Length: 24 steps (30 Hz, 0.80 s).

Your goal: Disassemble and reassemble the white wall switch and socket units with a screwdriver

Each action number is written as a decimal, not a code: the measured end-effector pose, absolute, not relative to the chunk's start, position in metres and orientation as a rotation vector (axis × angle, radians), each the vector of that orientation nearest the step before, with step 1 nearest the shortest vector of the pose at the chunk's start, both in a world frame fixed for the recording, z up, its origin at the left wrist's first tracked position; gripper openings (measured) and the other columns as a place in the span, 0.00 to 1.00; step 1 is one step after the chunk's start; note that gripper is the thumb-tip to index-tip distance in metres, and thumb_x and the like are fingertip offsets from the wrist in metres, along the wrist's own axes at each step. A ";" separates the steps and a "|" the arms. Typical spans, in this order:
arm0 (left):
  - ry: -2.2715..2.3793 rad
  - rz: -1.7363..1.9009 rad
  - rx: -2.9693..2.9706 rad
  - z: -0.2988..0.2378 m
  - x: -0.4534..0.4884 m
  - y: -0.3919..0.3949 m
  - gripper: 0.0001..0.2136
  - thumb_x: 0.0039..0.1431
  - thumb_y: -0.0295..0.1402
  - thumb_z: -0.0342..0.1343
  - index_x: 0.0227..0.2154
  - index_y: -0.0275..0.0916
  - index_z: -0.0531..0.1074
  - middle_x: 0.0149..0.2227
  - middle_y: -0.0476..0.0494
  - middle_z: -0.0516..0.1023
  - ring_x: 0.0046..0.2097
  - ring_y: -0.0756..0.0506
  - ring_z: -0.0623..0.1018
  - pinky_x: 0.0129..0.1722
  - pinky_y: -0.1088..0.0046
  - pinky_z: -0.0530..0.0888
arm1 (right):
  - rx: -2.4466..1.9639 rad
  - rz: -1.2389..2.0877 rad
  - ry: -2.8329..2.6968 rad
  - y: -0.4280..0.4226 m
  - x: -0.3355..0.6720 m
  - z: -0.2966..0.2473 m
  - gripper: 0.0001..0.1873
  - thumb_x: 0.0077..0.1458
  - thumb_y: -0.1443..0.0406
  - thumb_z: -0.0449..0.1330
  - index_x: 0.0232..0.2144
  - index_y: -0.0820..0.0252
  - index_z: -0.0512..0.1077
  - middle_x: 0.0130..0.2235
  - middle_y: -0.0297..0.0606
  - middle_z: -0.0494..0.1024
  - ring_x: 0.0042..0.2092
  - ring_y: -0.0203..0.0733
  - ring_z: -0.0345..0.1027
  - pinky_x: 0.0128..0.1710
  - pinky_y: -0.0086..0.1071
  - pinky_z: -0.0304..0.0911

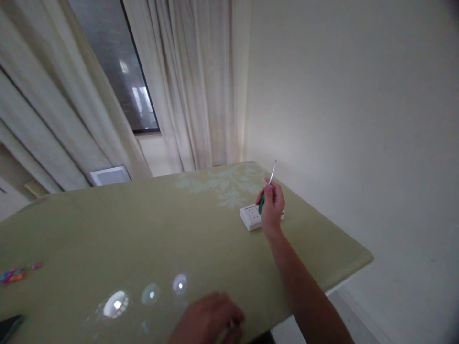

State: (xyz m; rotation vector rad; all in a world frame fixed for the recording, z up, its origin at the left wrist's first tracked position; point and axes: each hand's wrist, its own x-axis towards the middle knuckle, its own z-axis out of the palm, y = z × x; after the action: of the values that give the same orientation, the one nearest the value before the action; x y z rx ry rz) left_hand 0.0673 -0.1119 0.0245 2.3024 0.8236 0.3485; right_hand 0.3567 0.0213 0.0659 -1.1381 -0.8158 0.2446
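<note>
My right hand [272,208] is wrapped round the green handle of a screwdriver [273,172], whose metal shaft points up and away toward the wall. Just behind and below that hand, a white power socket block [250,217] with slots on its top lies on the table, its right part mostly covered by the hand. Near the front edge of the table is my left hand [211,317], smeared by motion. Its fingers look curled, but whether anything is in them cannot be made out.
A green-covered table [143,229] reaches back to pale curtains [201,95] and a plain wall [340,119] on the right. Small colourful items [16,274] lie at the left, with a dark object [10,328] nearer me. Lamp reflections shine on the tabletop.
</note>
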 end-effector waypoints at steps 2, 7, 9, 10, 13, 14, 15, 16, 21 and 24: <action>0.831 0.470 2.281 0.030 0.108 -0.070 0.12 0.76 0.38 0.58 0.57 0.44 0.76 0.55 0.39 0.81 0.52 0.40 0.81 0.57 0.55 0.79 | -1.281 0.141 -0.802 0.018 0.385 0.066 0.37 0.66 0.37 0.51 0.58 0.59 0.72 0.32 0.30 0.71 0.30 0.40 0.66 0.33 0.34 0.64; 0.964 0.782 2.208 0.022 0.200 0.020 0.34 0.60 0.36 0.68 0.68 0.38 0.65 0.67 0.30 0.72 0.69 0.31 0.70 0.71 0.49 0.66 | -1.752 -0.027 -0.787 0.010 0.440 0.063 0.25 0.64 0.48 0.58 0.48 0.62 0.78 0.44 0.51 0.81 0.49 0.55 0.73 0.52 0.43 0.65; 1.033 0.777 2.184 0.011 0.221 0.037 0.43 0.56 0.39 0.71 0.71 0.35 0.60 0.70 0.25 0.66 0.73 0.26 0.65 0.74 0.45 0.61 | -1.934 -0.039 -0.789 0.007 0.452 0.060 0.21 0.63 0.54 0.60 0.50 0.63 0.77 0.49 0.56 0.82 0.54 0.59 0.73 0.54 0.45 0.64; 1.062 0.771 2.174 0.004 0.228 0.042 0.45 0.54 0.41 0.73 0.71 0.34 0.59 0.71 0.23 0.64 0.73 0.24 0.63 0.74 0.44 0.60 | -2.015 -0.033 -0.795 0.006 0.455 0.059 0.21 0.63 0.55 0.61 0.52 0.63 0.77 0.51 0.57 0.81 0.55 0.60 0.73 0.55 0.45 0.64; 1.114 0.753 2.160 -0.011 0.236 0.049 0.47 0.52 0.44 0.74 0.71 0.33 0.60 0.70 0.22 0.66 0.72 0.22 0.64 0.73 0.43 0.60 | -2.212 0.045 -0.830 0.005 0.461 0.053 0.22 0.65 0.54 0.63 0.53 0.63 0.77 0.50 0.57 0.83 0.54 0.60 0.76 0.52 0.45 0.66; 1.120 0.751 2.159 -0.014 0.236 0.051 0.46 0.53 0.44 0.73 0.70 0.33 0.61 0.69 0.22 0.68 0.71 0.23 0.65 0.72 0.44 0.61 | -2.265 0.083 -0.846 0.005 0.462 0.051 0.22 0.65 0.52 0.64 0.52 0.63 0.77 0.48 0.56 0.84 0.53 0.60 0.78 0.51 0.44 0.67; 1.122 0.750 2.156 -0.017 0.236 0.052 0.44 0.54 0.44 0.73 0.69 0.33 0.63 0.67 0.23 0.70 0.70 0.24 0.67 0.72 0.45 0.62 | -2.310 0.121 -0.866 0.006 0.463 0.049 0.23 0.65 0.51 0.64 0.51 0.62 0.78 0.46 0.55 0.84 0.51 0.60 0.79 0.50 0.44 0.67; 1.123 0.751 2.152 -0.019 0.235 0.054 0.42 0.54 0.44 0.73 0.68 0.34 0.64 0.66 0.25 0.71 0.69 0.25 0.69 0.71 0.46 0.63 | -2.350 0.154 -0.887 0.007 0.464 0.047 0.23 0.65 0.49 0.64 0.49 0.62 0.79 0.45 0.55 0.85 0.50 0.60 0.80 0.49 0.44 0.68; 1.121 0.754 2.113 -0.020 0.232 0.062 0.40 0.52 0.43 0.75 0.64 0.35 0.67 0.63 0.26 0.74 0.66 0.28 0.72 0.67 0.51 0.68 | -2.496 0.240 -0.983 0.012 0.468 0.038 0.28 0.67 0.43 0.63 0.46 0.63 0.80 0.47 0.51 0.84 0.50 0.54 0.81 0.50 0.46 0.73; 1.106 0.759 2.092 -0.016 0.226 0.061 0.40 0.49 0.41 0.76 0.63 0.35 0.69 0.63 0.26 0.75 0.66 0.28 0.72 0.68 0.50 0.68 | -2.536 0.256 -1.066 0.015 0.467 0.038 0.25 0.70 0.45 0.63 0.48 0.62 0.78 0.48 0.44 0.83 0.49 0.48 0.80 0.52 0.47 0.75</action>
State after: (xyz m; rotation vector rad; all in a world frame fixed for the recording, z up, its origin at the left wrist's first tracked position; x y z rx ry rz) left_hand 0.2260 0.0608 -0.0160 2.0925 1.1057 0.7587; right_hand 0.4667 0.0151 0.0377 -2.5361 -1.0660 0.2562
